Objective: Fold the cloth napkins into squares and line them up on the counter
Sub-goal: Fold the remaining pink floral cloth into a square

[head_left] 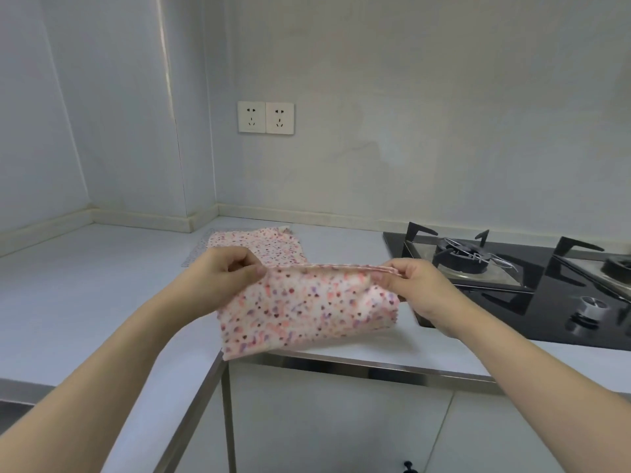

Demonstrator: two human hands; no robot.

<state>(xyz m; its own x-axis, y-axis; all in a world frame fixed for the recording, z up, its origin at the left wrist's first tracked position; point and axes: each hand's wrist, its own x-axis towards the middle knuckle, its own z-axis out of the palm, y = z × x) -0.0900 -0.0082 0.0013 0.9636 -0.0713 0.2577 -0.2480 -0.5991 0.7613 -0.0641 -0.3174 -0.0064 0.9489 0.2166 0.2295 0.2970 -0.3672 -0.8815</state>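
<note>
Two hands held one napkin (307, 308) above the counter's (102, 285) near edge: the left hand (232, 271) pinched its left top corner, the right hand (409, 285) its right; the long axis ran left-right between them.

Single head-worn wide-angle view, looking forward and slightly down from standing height into the corner where two runs of the table (85, 268) meet. Both forearms enter from the bottom edge, close to the lens; wall outlets (265, 117) sit mid-frame, hob (512, 288) at right. No second view, so no overlap.
</note>
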